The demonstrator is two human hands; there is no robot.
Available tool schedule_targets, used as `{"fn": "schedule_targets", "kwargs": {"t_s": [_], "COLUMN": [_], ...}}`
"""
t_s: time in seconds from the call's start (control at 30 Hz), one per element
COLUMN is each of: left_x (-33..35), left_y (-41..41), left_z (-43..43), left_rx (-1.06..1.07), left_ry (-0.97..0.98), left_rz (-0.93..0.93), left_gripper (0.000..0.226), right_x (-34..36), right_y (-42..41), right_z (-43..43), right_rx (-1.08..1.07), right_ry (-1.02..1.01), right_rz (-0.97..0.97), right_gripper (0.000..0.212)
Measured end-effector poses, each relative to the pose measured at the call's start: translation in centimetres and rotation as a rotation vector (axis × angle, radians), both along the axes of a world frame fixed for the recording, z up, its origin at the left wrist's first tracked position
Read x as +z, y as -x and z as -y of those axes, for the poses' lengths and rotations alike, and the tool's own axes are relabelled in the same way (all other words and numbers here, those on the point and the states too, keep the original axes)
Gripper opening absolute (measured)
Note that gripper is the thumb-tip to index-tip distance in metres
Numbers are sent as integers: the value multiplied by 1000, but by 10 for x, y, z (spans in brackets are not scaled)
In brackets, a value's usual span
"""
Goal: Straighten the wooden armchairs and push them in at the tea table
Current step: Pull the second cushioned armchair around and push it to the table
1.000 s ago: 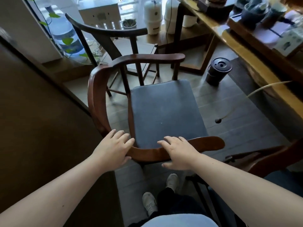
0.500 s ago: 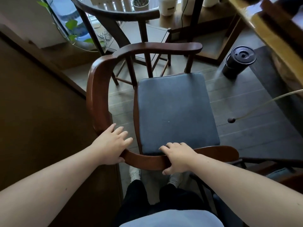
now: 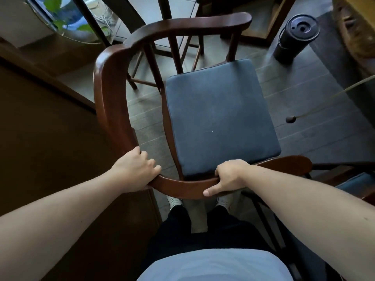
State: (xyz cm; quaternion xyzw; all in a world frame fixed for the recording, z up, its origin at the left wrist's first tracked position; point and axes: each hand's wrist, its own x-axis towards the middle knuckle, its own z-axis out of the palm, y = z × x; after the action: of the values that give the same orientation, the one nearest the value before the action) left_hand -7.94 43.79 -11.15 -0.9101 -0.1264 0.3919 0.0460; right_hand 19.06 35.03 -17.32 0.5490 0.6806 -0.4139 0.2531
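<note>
A wooden armchair (image 3: 109, 102) with a curved dark-red rail and a dark blue seat cushion (image 3: 219, 116) stands right in front of me. My left hand (image 3: 136, 169) is closed around the rail at its near left bend. My right hand (image 3: 229, 177) grips the near rail just right of the middle, thumb under the wood. The tea table's light wooden edge (image 3: 353, 31) shows at the top right. A second armchair (image 3: 345, 175) with a blue cushion peeks in at the right edge. A third, darker chair (image 3: 129, 13) stands beyond the first.
A black cylindrical bin (image 3: 294, 39) stands on the grey plank floor between chair and table. A thin hose with a dark tip (image 3: 292, 119) hangs over the floor at right. A brown panel (image 3: 50, 138) runs along my left. A leafy plant (image 3: 54, 9) sits top left.
Both hands have gone from resting flat on the rail to curling tight around it. The view has dropped closer over the chair, and the chair sits nearer my legs.
</note>
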Motion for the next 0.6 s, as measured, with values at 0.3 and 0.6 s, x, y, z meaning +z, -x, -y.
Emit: {"fn": "schedule_targets", "kwargs": {"t_s": [0.3, 0.6], "left_x": [-2, -3], "left_y": [-50, -107], "left_z": [40, 72], "left_rx": [-17, 90], "left_ry": [56, 8], "left_rz": [114, 94], "left_gripper": [43, 28], "right_x": [7, 11], "right_y": [-59, -115], "right_z": [22, 35], "right_rx": [51, 76], "right_ry": [-12, 12], "right_rz": [22, 37], "right_gripper": [90, 83]}}
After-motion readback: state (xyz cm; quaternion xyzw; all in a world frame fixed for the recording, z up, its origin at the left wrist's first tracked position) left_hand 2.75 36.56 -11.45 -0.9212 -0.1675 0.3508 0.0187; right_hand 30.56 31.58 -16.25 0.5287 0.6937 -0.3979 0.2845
